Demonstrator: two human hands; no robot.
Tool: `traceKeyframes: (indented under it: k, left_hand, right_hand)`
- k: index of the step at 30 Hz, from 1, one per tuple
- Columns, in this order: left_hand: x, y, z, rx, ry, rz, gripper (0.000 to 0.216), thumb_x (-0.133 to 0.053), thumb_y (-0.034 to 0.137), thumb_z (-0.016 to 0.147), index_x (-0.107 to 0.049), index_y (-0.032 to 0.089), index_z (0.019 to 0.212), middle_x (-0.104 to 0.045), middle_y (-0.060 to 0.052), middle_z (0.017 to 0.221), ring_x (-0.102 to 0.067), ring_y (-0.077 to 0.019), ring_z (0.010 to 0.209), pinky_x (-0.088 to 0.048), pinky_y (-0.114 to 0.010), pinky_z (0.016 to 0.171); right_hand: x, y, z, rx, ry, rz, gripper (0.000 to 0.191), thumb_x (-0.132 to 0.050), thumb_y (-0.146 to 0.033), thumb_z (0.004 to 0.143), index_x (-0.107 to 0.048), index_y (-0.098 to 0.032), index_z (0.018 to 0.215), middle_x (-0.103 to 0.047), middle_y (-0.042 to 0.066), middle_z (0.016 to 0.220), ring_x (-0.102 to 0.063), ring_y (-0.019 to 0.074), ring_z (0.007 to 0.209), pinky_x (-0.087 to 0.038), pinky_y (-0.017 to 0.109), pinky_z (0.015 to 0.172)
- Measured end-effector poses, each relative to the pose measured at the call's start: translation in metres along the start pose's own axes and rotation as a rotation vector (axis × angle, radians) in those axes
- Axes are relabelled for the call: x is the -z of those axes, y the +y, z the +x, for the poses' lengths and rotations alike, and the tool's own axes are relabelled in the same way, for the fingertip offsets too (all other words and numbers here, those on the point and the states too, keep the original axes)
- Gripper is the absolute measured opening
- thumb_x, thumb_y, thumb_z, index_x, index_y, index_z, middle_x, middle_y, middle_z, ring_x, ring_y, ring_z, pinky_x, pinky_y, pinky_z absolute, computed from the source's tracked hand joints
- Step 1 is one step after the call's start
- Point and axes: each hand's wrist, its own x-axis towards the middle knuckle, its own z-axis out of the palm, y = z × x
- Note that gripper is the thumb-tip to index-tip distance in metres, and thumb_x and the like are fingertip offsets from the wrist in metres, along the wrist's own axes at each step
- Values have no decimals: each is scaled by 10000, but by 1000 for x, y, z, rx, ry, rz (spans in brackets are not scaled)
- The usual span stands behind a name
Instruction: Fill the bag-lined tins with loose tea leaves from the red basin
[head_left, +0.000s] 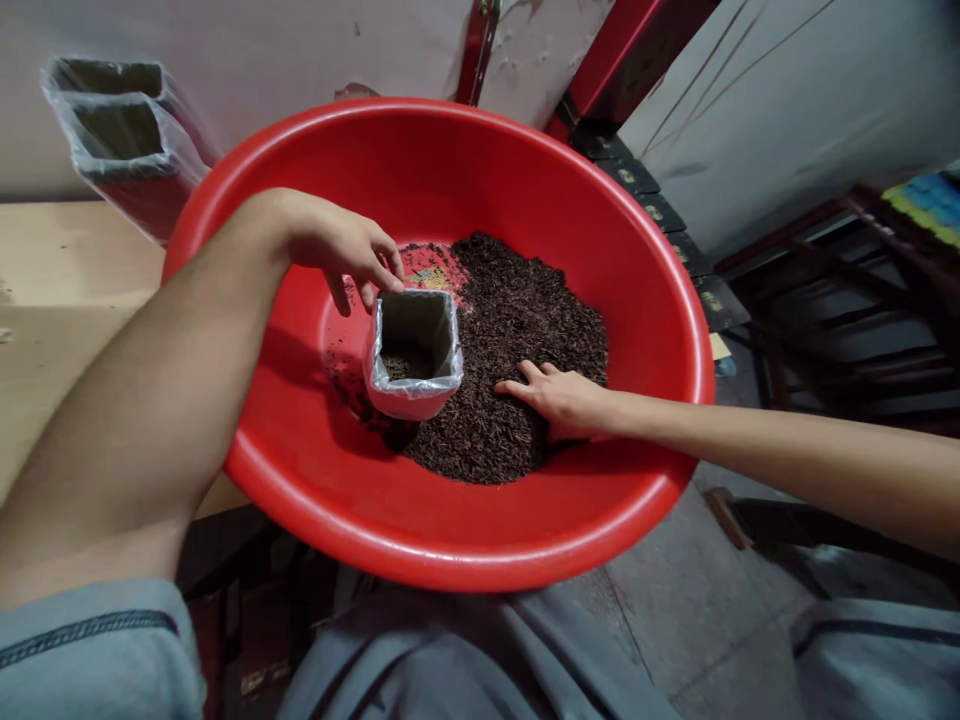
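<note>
A big red basin (645, 300) rests on my lap and holds a heap of dark loose tea leaves (517, 330). A small box lined with a clear plastic bag (415, 355) stands open inside the basin, partly filled with leaves. My left hand (341, 245) pinches the far rim of that box with thumb and fingers. My right hand (562, 400) lies on the leaf heap just right of the box, its fingers spread flat and pointing toward it.
Two more bag-lined boxes (124, 130) stand at the back left on a pale wooden table (52, 290). A stack of dark flat packets (660, 210) and a dark red frame (840, 280) are to the right. Grey floor lies below.
</note>
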Motion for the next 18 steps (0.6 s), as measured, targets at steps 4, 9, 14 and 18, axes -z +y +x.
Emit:
traceKeyframes:
  k: [4, 9, 14, 18]
  left_hand:
    - [0, 2, -1, 4, 7, 43, 827, -599, 746, 864, -595, 180, 1467, -709, -102, 1178, -568, -341, 1287, -472, -468, 1103]
    - [1, 0, 0, -8, 1, 56, 813, -596, 735, 877, -588, 175, 1466, -715, -96, 1161, -580, -324, 1247, -473, -449, 1101]
    - [2, -4, 3, -39, -28, 45, 835, -606, 764, 852, -600, 185, 1454, -736, -89, 1083, -588, -312, 1231, -463, -450, 1123]
    - [3, -7, 5, -44, -57, 71, 842, -584, 773, 859, -602, 172, 1448, -728, -91, 1092, -578, -313, 1247, -457, -430, 1127]
  right_hand:
    - [-2, -1, 1, -23, 38, 40, 933, -848, -270, 719, -474, -296, 1574, -537, 194, 1392, -637, 415, 1173, -585, 431, 816]
    - [-5, 1, 2, 12, 76, 63, 853, -827, -286, 717, -541, -275, 1520, -567, 188, 1355, -662, 406, 1130, -571, 440, 857]
    - [-2, 1, 5, 16, 88, 63, 752, -769, -251, 754, -591, -257, 1485, -605, 173, 1297, -714, 363, 1060, -561, 417, 886]
    - [5, 2, 6, 17, 91, 84, 693, -768, -254, 765, -622, -246, 1443, -619, 154, 1256, -730, 338, 1041, -554, 377, 863]
